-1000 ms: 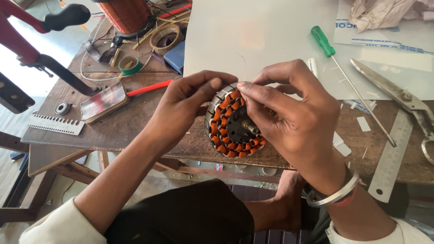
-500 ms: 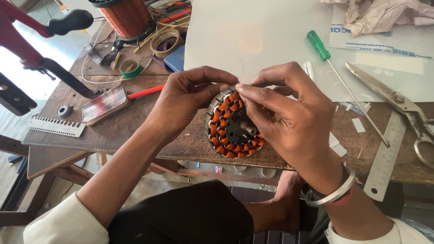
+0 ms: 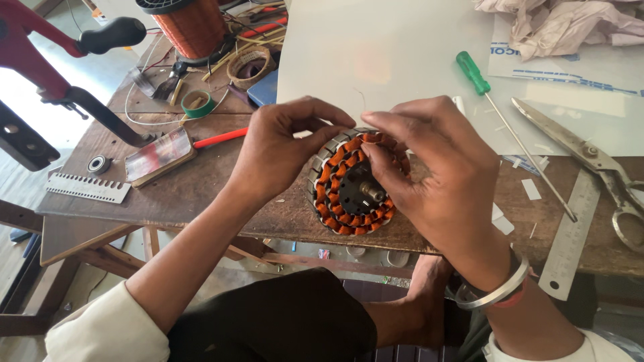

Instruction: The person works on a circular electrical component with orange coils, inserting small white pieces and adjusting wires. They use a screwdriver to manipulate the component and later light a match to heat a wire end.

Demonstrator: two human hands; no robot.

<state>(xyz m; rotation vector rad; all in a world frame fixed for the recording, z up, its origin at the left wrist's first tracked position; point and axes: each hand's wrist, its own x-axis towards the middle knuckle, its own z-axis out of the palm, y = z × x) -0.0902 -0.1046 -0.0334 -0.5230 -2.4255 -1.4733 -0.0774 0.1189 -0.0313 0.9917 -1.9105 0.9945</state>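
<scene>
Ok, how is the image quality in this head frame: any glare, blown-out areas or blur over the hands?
Head view: the white sheet is bright and washed out near its middle; floor at far left is overexposed; both the left hand and right hand and the wound stator are sharp and evenly lit, with no motion blur.

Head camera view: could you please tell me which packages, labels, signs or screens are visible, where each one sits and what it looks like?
Printed sheet: far right of the bench, under the crumpled cloth; flat, pale, with blue lettering along its edges.
Plain white sheet: centre back, beyond the hands; large, rectangular, unprinted.
No screens or signs are visible.
</scene>
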